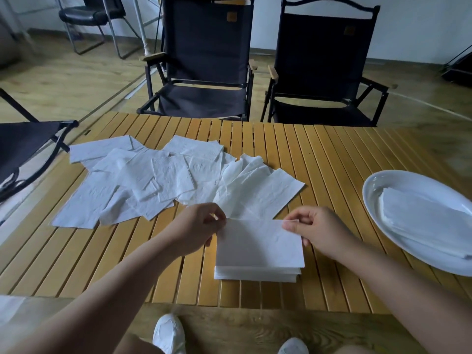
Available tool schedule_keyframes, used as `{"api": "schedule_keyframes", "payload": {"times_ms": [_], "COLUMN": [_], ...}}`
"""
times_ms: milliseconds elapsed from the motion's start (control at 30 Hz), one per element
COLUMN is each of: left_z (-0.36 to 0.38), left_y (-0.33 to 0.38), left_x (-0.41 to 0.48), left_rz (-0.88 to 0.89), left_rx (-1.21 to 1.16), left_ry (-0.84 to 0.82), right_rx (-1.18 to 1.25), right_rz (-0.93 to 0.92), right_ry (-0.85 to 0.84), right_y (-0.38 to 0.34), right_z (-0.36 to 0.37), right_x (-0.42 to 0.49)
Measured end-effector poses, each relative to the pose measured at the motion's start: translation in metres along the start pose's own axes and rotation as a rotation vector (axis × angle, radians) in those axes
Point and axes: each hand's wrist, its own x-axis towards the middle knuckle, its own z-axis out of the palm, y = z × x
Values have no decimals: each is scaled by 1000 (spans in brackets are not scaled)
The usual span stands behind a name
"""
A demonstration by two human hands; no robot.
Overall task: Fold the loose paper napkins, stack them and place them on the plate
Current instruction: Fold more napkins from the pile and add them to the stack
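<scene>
Several loose white paper napkins (158, 182) lie spread over the left and middle of the slatted wooden table (344, 159). Near the table's front edge sits a stack of folded napkins (258, 273). On top of it lies a folded napkin (258, 244). My left hand (198, 226) pinches its far left corner, and my right hand (310, 226) pinches its far right corner. At the right stands a white oval plate (378, 182) holding a pile of folded napkins (419, 215).
Two black folding chairs (204, 60) (324, 65) stand behind the table's far edge. Another black chair (23, 146) is at the left. My white shoes (169, 333) show below the front edge. A white sheet (10, 307) lies at the lower left.
</scene>
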Motion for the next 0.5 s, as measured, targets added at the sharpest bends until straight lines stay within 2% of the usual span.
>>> {"api": "schedule_keyframes", "payload": {"times_ms": [233, 500], "left_z": [18, 21], "left_y": [-8, -12], "left_x": [-1, 5], "left_rz": [-33, -30], "left_rx": [-2, 148], "left_ry": [0, -26], "right_rx": [-212, -272], "right_rz": [42, 23], "right_ry": [12, 33], "right_y": [11, 17], "right_z": [20, 26], "right_x": [-3, -2]}}
